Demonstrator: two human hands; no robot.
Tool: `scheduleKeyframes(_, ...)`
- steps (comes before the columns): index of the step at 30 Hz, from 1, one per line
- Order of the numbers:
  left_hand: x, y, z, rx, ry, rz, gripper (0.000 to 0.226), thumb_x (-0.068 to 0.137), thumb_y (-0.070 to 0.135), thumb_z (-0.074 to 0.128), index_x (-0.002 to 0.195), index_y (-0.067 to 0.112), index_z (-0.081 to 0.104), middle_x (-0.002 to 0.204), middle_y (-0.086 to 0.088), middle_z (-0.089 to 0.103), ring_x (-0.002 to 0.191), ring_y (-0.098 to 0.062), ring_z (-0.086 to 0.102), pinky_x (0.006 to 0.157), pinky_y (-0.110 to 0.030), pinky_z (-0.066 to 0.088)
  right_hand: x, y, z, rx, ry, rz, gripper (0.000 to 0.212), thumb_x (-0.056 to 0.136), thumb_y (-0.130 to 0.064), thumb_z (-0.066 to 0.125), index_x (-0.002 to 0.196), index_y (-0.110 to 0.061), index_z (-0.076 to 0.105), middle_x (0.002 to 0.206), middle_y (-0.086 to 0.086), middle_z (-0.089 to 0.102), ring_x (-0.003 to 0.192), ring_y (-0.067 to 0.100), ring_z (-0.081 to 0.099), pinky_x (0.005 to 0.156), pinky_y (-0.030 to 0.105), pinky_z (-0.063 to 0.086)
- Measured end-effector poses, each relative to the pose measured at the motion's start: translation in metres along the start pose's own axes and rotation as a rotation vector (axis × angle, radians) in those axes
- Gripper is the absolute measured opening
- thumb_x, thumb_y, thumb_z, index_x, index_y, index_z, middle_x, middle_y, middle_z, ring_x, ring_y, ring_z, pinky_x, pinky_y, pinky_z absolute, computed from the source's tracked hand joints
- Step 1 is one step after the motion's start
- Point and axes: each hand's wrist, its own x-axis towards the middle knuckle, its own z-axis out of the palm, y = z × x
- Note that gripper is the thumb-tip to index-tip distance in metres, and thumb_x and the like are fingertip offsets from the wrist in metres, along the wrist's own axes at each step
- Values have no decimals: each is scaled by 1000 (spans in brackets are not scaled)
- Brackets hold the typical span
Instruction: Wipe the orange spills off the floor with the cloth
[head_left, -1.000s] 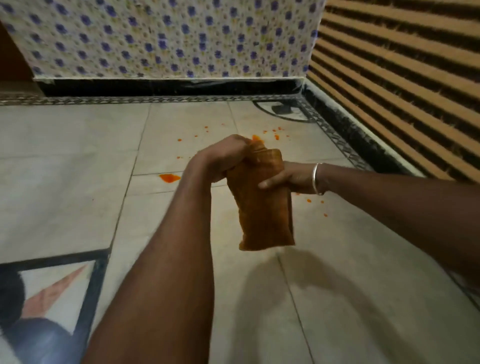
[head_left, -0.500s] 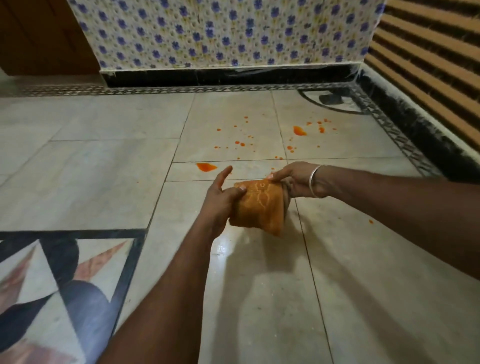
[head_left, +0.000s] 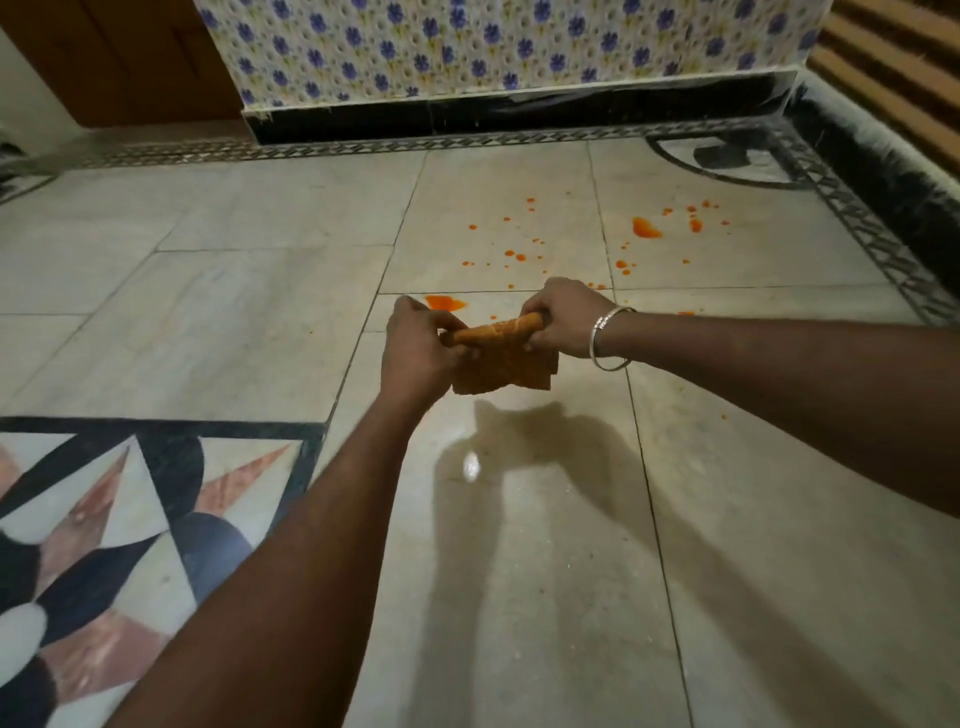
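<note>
An orange-brown cloth is folded over and held in the air above the pale tiled floor. My left hand grips its left end and my right hand, with a silver bangle on the wrist, grips its right end. Just beyond my hands lies an orange puddle. Farther off to the right is a second orange blot, with several small orange drops scattered between them and a few specks under my right forearm.
A flowered tile wall with a black skirting closes the far side, and a slatted wall the right side. A dark patterned border runs along both. A coloured star inlay fills the floor at lower left. A wooden door stands far left.
The cloth hung long from my hands, then was folded shorter; now it is bunched into a roll along its top, with both hands gripping its ends. The view has swung to the left.
</note>
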Motion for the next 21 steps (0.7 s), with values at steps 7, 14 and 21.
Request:
scheduleKeyframes(7,35,8,-7,160,138,128,32,79,-3,63,100,14,79,99,-8,75,95,-28,66,78,-39,56,27,-6,-4,-35,266,-35,16,84,-16,69,100,-19,72,111,5,42,84,24,54,73,32,47)
scheduleKeyframes(14,-32,-76,36,436,-254,120,20,92,12,69,109,15,79,123,-4,70,121,-26,58,99,-40,48,-22,40,85,-96,-112,-118,35,84,-52,64,110,-29,63,96,-7,47,86,15,53,70,32,47)
scheduleKeyframes(21,-43,-74,102,480,-293,105,64,105,58,17,165,37,8,174,2,-11,161,-22,-12,126,-56,-6,-32,90,135,-198,-91,65,75,93,-51,6,159,-17,9,167,7,0,154,24,-5,125,44,7)
